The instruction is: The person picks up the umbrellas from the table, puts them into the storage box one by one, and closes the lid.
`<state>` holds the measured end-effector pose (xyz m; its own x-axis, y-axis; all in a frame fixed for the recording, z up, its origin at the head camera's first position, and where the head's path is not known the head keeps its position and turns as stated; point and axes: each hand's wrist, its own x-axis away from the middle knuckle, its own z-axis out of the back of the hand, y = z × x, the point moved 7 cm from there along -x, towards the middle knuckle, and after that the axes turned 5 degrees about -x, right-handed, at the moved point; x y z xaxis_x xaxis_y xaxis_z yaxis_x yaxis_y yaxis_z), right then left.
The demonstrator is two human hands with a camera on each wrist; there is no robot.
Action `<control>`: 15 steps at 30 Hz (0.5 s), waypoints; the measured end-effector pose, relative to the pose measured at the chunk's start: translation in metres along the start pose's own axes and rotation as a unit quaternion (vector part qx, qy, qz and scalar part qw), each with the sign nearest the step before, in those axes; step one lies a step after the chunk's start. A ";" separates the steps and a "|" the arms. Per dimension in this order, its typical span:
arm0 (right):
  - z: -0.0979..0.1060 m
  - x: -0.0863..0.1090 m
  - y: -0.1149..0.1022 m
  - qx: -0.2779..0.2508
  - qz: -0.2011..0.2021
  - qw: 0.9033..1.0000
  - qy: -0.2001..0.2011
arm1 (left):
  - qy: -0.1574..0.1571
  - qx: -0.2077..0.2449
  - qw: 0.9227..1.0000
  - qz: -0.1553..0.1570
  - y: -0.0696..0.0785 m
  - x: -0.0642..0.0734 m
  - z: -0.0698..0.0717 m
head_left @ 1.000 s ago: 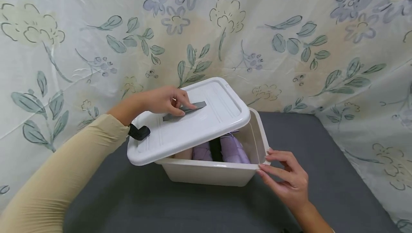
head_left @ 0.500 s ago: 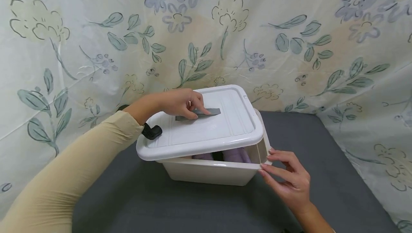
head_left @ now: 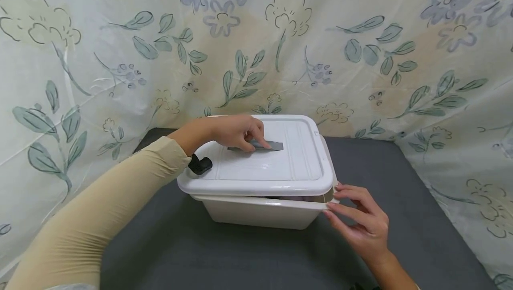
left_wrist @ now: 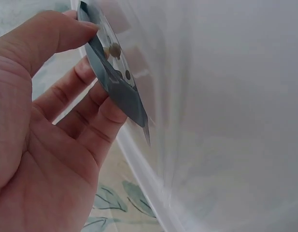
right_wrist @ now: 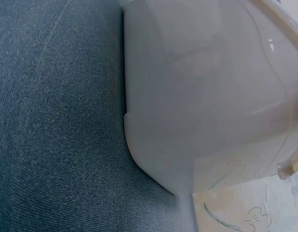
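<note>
My left hand (head_left: 238,132) grips a grey handle (head_left: 275,146) on top of the white lid (head_left: 300,161). In the left wrist view, thumb and fingers pinch that handle (left_wrist: 120,96) from both sides. Beneath the lid stands a white plastic storage box (head_left: 260,213); the lid covers most of its opening, tilted and raised at the front right corner. Through that narrow gap a sliver of the inside shows, with the contents mostly hidden. My right hand (head_left: 358,218) holds the box rim at the front right corner. The right wrist view shows the box's outer wall (right_wrist: 187,92).
The box rests on a dark grey cloth-covered table (head_left: 256,259). Behind and at the sides hangs a floral curtain (head_left: 256,36). A black wrist device (head_left: 200,164) at the left sleeve overlaps the lid's left part in the head view.
The left hand has moved the lid right and down over the box, levelling it and narrowing the opening. The purple things inside have gone almost out of sight. The right hand stays at the corner.
</note>
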<state>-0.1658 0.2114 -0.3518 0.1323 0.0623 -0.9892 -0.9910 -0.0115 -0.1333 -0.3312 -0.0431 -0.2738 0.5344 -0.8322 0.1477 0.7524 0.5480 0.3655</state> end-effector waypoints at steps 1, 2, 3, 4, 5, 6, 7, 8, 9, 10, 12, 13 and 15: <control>0.000 0.000 0.000 -0.003 0.002 1.000 0.002 | -0.001 0.000 1.000 0.001 0.000 -0.001 -0.001; 0.001 0.000 -0.001 -0.005 0.004 1.000 0.004 | -0.003 0.001 1.000 0.002 0.001 -0.002 -0.002; 0.001 0.000 -0.001 -0.007 0.005 1.000 0.006 | -0.004 0.001 1.000 0.003 0.001 -0.004 -0.002; 0.002 0.000 -0.001 -0.007 0.007 1.000 0.009 | -0.005 0.000 1.000 0.003 0.002 -0.005 -0.003; 0.002 0.000 -0.001 -0.005 0.007 1.000 0.013 | -0.006 0.002 1.000 0.004 0.003 -0.006 -0.003; 0.003 0.001 -0.001 0.000 0.005 1.000 0.016 | -0.008 0.004 1.000 0.004 0.004 -0.007 -0.004; 0.004 0.001 -0.001 0.008 0.002 1.000 0.018 | -0.009 0.004 1.000 0.003 0.006 -0.007 -0.004; 0.005 0.001 0.000 0.018 -0.003 1.000 0.021 | -0.010 0.005 1.000 0.001 0.007 -0.007 -0.005; 0.006 0.001 0.000 0.026 -0.007 0.999 0.025 | -0.011 0.005 1.000 0.000 0.009 -0.008 -0.005; 0.007 0.001 0.001 0.034 -0.009 0.999 0.027 | -0.012 0.005 1.000 -0.001 0.010 -0.008 -0.006; 0.007 0.000 0.001 0.046 -0.019 0.998 0.028 | -0.013 0.005 1.000 -0.005 0.011 -0.010 -0.008; 0.007 -0.001 0.001 0.050 -0.024 0.998 0.026 | -0.013 0.004 1.000 -0.006 0.012 -0.010 -0.010; 0.005 -0.003 0.001 0.054 -0.034 0.998 0.020 | -0.015 0.004 1.000 -0.008 0.012 -0.012 -0.012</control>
<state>-0.1673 0.2166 -0.3484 0.1970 0.0198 -0.9802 -0.9759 0.0996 -0.1941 -0.3237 -0.0256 -0.2825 0.5104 -0.8431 0.1693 0.7572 0.5339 0.3763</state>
